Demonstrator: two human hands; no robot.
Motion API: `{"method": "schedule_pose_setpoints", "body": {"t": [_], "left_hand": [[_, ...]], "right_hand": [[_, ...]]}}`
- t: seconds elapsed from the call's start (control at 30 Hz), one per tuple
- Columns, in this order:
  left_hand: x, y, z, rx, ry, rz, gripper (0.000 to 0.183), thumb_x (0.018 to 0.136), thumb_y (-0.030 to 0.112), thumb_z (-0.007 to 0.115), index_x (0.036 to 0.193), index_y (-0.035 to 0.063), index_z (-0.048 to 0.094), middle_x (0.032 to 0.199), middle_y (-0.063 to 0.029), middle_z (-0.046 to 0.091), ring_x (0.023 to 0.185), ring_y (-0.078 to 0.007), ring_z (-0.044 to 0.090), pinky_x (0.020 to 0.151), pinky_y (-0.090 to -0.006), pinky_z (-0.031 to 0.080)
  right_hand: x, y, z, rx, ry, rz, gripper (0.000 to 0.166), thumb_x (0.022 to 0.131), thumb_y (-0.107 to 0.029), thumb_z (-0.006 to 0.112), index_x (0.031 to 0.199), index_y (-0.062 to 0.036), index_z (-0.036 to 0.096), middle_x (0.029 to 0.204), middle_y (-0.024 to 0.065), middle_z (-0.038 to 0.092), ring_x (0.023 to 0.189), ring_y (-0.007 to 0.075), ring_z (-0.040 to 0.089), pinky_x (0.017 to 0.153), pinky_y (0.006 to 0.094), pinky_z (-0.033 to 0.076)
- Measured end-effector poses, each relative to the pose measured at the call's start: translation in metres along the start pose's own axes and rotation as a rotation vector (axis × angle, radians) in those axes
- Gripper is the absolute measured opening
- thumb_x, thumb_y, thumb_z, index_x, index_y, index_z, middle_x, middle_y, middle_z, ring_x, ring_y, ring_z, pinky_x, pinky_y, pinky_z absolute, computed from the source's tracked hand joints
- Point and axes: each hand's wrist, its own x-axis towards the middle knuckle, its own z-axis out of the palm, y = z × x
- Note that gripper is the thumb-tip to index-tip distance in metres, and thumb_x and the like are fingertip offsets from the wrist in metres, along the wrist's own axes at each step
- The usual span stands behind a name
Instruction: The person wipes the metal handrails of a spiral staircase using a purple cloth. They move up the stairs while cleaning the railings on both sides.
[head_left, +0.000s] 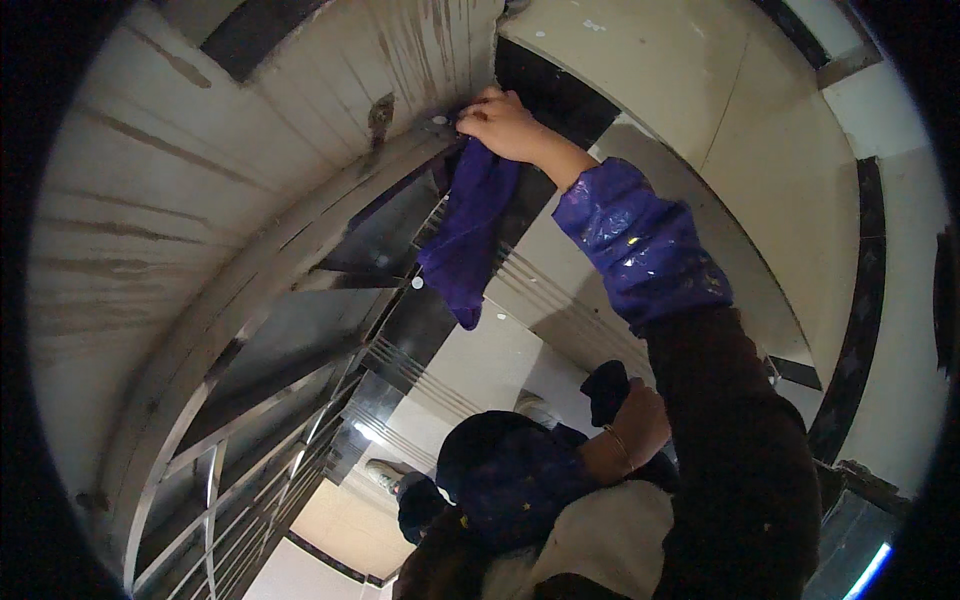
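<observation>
My right hand (499, 124) reaches up to the top of a metal stair railing (330, 187), with its fingers closed on a purple cloth (476, 225). The cloth hangs down from the hand beside the railing. That arm wears a shiny purple oversleeve spotted with pale marks. Lower down, close to my body, my left hand (637, 427) is closed around a dark, soft item (606, 390), which looks like cloth. A thin bracelet circles the left wrist, and a dark blue oversleeve with small yellow stars covers the forearm.
Pale stairs (487, 360) with black edging and grooved strips run beneath me, my shoes (384, 474) on them. Metal bars (214, 480) of the railing are at lower left. A pale wall or panel with brown drips (225, 150) rises beyond the rail. Cream wall panels (780, 165) stand at right.
</observation>
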Motion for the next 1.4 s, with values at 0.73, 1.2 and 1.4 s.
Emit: {"method": "schedule_pose_setpoints", "body": {"t": [0.73,1.2,1.4], "left_hand": [[0.012,-0.015,0.002,-0.093,0.077,0.101,0.023,0.08,0.024,0.048,0.096,0.0124,0.06,0.09,-0.0068,0.061,0.083,-0.0251,0.054,0.07,-0.0389,0.034],[0.022,-0.022,-0.003,-0.087,0.099,0.162,0.023,0.079,0.024,0.048,0.094,0.0123,0.06,0.088,-0.007,0.061,0.083,-0.0249,0.054,0.07,-0.0389,0.034],[0.026,-0.015,-0.003,-0.077,0.099,0.161,0.023,0.079,0.024,0.048,0.094,0.0123,0.061,0.088,-0.0071,0.061,0.082,-0.0248,0.054,0.07,-0.0389,0.034]], "right_hand": [[0.035,-0.039,-0.013,0.01,-0.168,0.222,0.015,0.073,-0.015,0.056,0.084,-0.0062,0.063,0.079,0.0159,0.061,0.074,0.0329,0.059,0.065,0.037,0.047],[0.042,-0.049,-0.009,-0.049,-0.173,0.315,0.014,0.073,-0.016,0.056,0.077,-0.0046,0.063,0.076,0.0161,0.061,0.074,0.032,0.06,0.065,0.0374,0.046],[0.031,-0.044,-0.007,0.095,-0.162,0.319,0.015,0.073,-0.013,0.053,0.08,-0.0054,0.064,0.079,0.0162,0.061,0.074,0.032,0.06,0.066,0.0376,0.047]]}}
